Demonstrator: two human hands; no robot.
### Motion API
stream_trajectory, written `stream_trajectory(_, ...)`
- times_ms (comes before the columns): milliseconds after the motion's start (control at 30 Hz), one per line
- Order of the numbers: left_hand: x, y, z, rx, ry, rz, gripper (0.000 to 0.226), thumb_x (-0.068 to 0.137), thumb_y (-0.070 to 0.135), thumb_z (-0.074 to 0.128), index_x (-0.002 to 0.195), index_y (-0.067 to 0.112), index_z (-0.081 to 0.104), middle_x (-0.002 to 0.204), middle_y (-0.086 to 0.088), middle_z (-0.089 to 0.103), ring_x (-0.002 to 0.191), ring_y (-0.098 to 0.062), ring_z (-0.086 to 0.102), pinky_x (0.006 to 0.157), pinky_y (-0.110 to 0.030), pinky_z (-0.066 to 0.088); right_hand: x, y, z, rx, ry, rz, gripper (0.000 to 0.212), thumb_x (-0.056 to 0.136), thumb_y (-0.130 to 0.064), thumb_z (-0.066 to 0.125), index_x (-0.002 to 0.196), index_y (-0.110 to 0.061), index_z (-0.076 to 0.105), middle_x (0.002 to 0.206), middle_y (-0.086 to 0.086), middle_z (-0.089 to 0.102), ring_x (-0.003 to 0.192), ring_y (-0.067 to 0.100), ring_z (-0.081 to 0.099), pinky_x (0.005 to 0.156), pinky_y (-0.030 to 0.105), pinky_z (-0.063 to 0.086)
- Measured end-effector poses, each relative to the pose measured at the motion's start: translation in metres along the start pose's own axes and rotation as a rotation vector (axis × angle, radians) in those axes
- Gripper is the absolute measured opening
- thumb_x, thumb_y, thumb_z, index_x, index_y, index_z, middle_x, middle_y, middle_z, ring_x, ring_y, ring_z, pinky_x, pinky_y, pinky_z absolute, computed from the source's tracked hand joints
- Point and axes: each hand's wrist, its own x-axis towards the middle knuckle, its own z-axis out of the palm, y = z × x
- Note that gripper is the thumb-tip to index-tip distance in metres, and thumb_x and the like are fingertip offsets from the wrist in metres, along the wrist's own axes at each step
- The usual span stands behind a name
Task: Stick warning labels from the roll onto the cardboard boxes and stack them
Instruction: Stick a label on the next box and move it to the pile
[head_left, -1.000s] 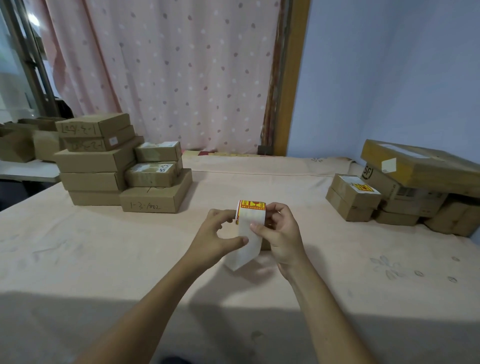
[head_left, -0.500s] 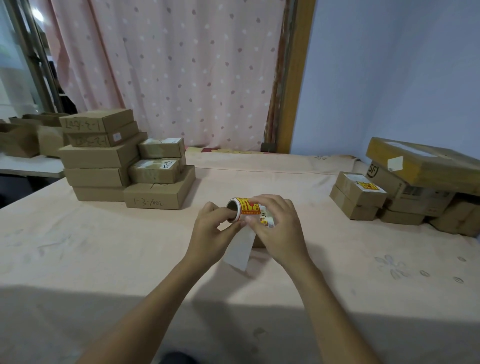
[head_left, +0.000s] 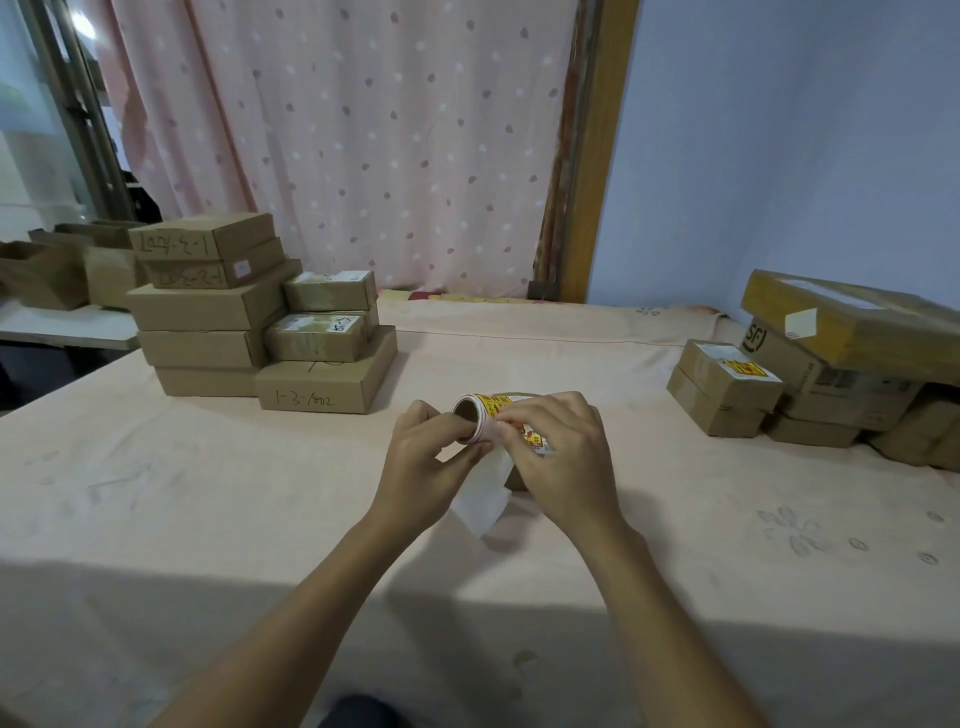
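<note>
Roll (head_left: 480, 410): held in the air over the middle of the table (head_left: 208, 493), between both hands.
Axis: roughly level, running left to right across the person. The open cardboard core faces left and the yellow-and-red print faces up.
Left hand (head_left: 426, 462): grips the core end, with thumb and fingers curled round the rim.
Right hand (head_left: 561, 457): curled over the roll's right part, fingertips pinching a label (head_left: 532, 436) that shows partly lifted beneath them.
Liner (head_left: 485, 499): a bare white strip hangs from the roll between the hands, toward the table's near edge.
Coming move, as judged: the right hand is the nearer to the label. The peel should run across the axis while the left hand steadies the core.
Box (head_left: 515, 480): brown and mostly hidden under the right hand, it sits on the table just behind the liner. It is probably the next to take a label.
Left stack (head_left: 260, 332): boxes with handwriting on their sides, toward the far left corner.
Right pile (head_left: 841, 379): by the right edge. One small box (head_left: 727, 371) carries a yellow-and-red label on top.
</note>
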Motion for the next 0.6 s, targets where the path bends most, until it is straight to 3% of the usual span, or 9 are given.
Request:
stream_trajectory(167,-0.001,-0.012,-0.005,0.029,-0.016,0.029,0.009,0.082,0.020,0.078,0.087,0.015,0.074,0.082,0.034,0.057,0.077,-0.021,0.047,0.066,-0.036,0.042,0.003,0.002,-0.004,0.116,0.059,0.107,0.003,0.089,-0.020,0.075,0.090,-0.019,0.077,0.098,-0.012,0.071,0.096,0.014,0.059,0.085,0.026,0.047)
stream_trajectory(333,0.003,-0.027,-0.018,0.116,-0.083,0.093,0.009,0.083,0.020,0.077,0.085,0.012,0.074,0.083,0.016,0.069,0.076,-0.021,0.043,0.070,-0.037,0.040,0.010,0.009,-0.013,0.223,0.082,0.287,0.009,0.089,-0.016,0.069,0.084,-0.022,0.072,0.092,-0.017,0.068,0.095,0.012,0.061,0.078,0.013,0.041)
stream_trajectory(467,0.007,-0.033,-0.027,0.194,-0.073,0.040,0.015,0.083,0.020,0.076,0.075,0.013,0.064,0.073,0.020,0.057,0.075,-0.017,0.039,0.069,-0.036,0.036,0.014,0.012,-0.019,0.356,0.134,0.469,0.020,0.091,-0.011,0.070,0.083,-0.028,0.070,0.092,-0.015,0.069,0.090,0.009,0.063,0.074,0.016,0.045)
stream_trajectory(600,0.012,-0.051,-0.032,0.447,-0.149,-0.060,0.030,0.078,0.016,0.077,0.065,0.015,0.050,0.060,0.014,0.050,0.074,-0.015,0.029,0.065,-0.034,0.024,0.010,0.014,-0.024,0.406,0.140,0.575,0.012,0.093,-0.015,0.071,0.086,-0.024,0.073,0.092,-0.010,0.070,0.082,0.004,0.063,0.069,0.013,0.045)
